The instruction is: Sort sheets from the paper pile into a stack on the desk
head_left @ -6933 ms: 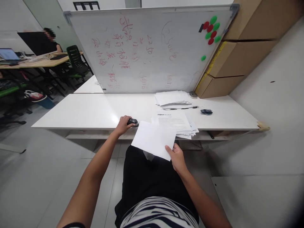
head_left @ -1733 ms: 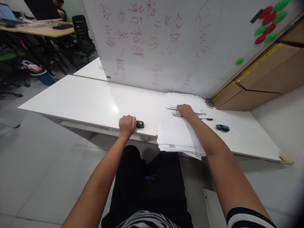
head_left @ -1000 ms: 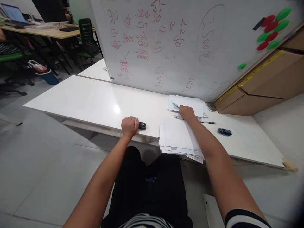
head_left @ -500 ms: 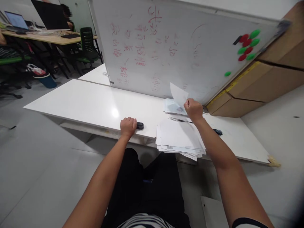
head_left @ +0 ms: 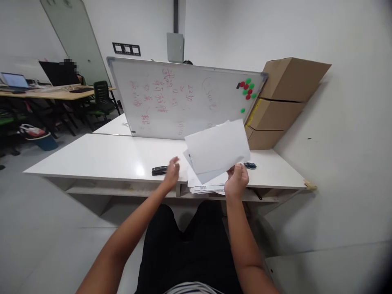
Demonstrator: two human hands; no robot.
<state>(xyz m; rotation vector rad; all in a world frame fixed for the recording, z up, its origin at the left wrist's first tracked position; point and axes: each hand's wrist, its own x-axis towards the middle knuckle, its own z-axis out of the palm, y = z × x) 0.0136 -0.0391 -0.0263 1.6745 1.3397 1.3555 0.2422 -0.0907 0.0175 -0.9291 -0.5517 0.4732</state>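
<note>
My right hand (head_left: 237, 181) pinches a few white paper sheets (head_left: 218, 143) by their lower right corner, holding them raised and fanned slightly apart. Under them, a stack of papers (head_left: 203, 188) lies at the front edge of the white desk (head_left: 101, 157). A black stapler (head_left: 158, 170) rests on the desktop just left of my left hand (head_left: 172, 173). That hand is off the stapler, its fingers stretched out and slightly blurred, close to the left edge of the papers.
A whiteboard (head_left: 153, 98) with red writing and magnets leans at the back of the desk. Cardboard boxes (head_left: 275, 114) are stacked to the right. A small dark object (head_left: 250, 165) lies right of the papers. Open shelves (head_left: 113, 189) run under the desktop.
My left hand has let go of the stapler, which now lies to its left. My right hand has brought the paper sheets nearer, above the stack. The camera view has tilted up.
</note>
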